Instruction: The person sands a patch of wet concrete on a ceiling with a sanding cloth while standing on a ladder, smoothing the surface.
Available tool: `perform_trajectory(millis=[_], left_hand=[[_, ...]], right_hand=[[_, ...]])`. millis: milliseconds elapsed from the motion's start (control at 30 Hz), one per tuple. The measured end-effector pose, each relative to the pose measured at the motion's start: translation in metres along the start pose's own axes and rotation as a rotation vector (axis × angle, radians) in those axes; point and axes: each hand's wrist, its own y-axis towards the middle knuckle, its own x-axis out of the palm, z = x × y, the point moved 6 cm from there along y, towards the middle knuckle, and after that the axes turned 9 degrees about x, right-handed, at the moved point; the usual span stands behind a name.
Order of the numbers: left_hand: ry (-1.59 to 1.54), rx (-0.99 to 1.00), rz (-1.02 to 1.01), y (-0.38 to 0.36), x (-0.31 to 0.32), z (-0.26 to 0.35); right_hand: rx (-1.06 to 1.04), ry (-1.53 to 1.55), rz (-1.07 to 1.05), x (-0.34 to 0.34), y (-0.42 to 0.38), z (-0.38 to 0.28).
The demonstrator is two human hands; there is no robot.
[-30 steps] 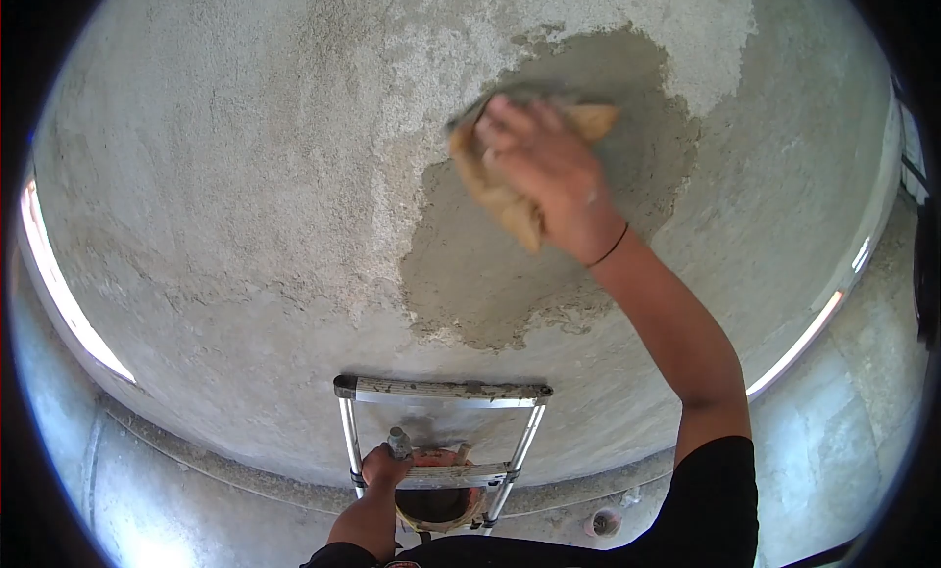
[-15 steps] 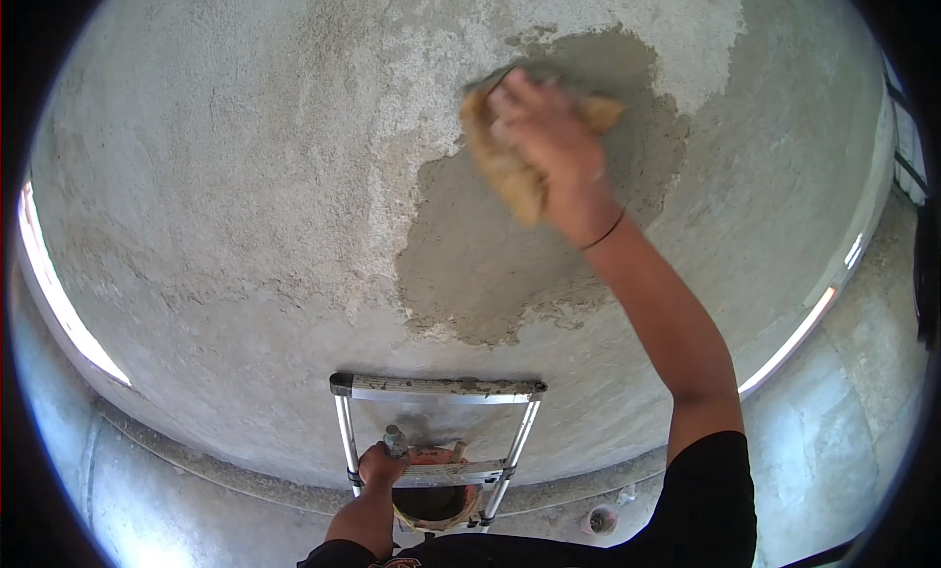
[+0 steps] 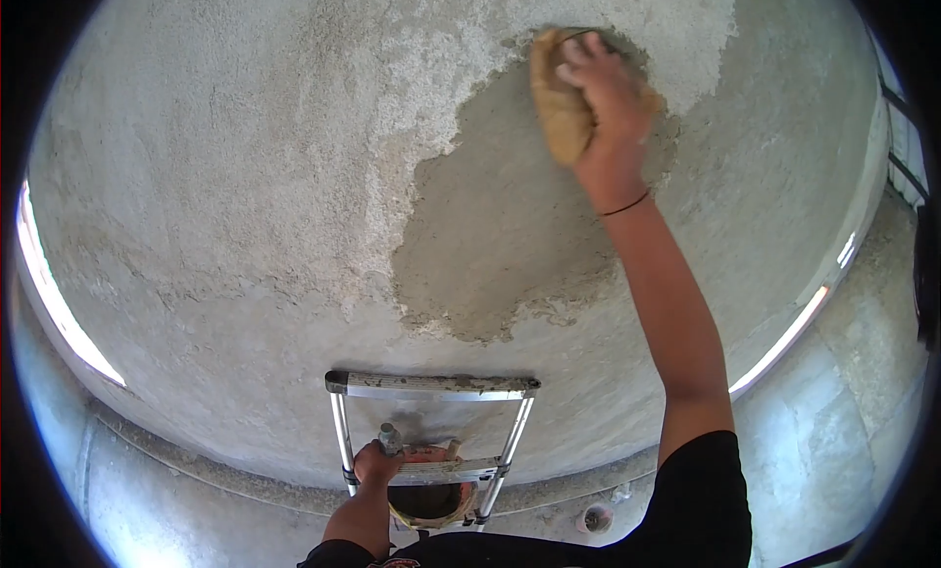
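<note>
My right hand (image 3: 610, 102) is closed on a tan sponge (image 3: 562, 107), pressing it to the wall near the top of a darker patch of wet mortar (image 3: 500, 215). The hand and sponge are slightly blurred, and fingers cover part of the sponge. Low in view, my left hand (image 3: 375, 463) is wrapped round a tool with a grey-green, rounded handle end (image 3: 390, 438); the rest of the tool is hidden. That hand sits at the left rail of an aluminium ladder (image 3: 431, 384), close to its second rung.
Behind the ladder's lower rungs is a bucket (image 3: 431, 519) with dark grey mix in it. A small container (image 3: 594, 518) stands on the floor to its right. Rough, pale wall (image 3: 265, 176) surrounds the patch. Light shows through openings at both sides.
My right hand has slid the sponge up and to the right across the wet patch. My left hand stays at the ladder with the same tool.
</note>
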Motion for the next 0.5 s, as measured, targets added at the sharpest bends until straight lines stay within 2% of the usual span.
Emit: perform_trajectory(millis=[33, 100, 133, 200, 233, 300, 333, 400, 500], left_hand=[[-0.004, 0.0, -0.006, 0.0, 0.0, 0.0], [-0.009, 0.004, -0.006, 0.003, 0.002, 0.001], [0.008, 0.005, -0.008, 0.006, 0.005, -0.001], [0.035, 0.006, -0.012, 0.005, 0.009, -0.006], [0.044, 0.001, 0.005, 0.005, 0.01, -0.006], [0.051, -0.001, 0.021, 0.005, 0.006, -0.003], [0.051, 0.014, 0.012, 0.001, 0.0, 0.0], [0.047, 0.028, -0.001, -0.001, -0.001, 0.007], [0.021, 0.018, -0.017, -0.001, -0.002, 0.005]], right_hand=[[-0.001, -0.003, -0.002, 0.008, -0.009, -0.007], [-0.132, 0.053, -0.341, 0.041, -0.034, -0.04], [-0.13, 0.049, -0.335, 0.035, -0.037, -0.053], [-0.254, 0.23, -0.491, 0.023, -0.042, -0.084], [-0.251, 0.226, -0.487, 0.021, -0.037, -0.081], [-0.205, 0.222, -0.191, 0.001, -0.017, -0.057], [-0.205, 0.22, -0.193, -0.001, -0.009, -0.04], [-0.001, 0.141, 0.16, -0.022, 0.011, 0.008], [0.017, -0.018, 0.157, -0.005, 0.011, 0.014]])
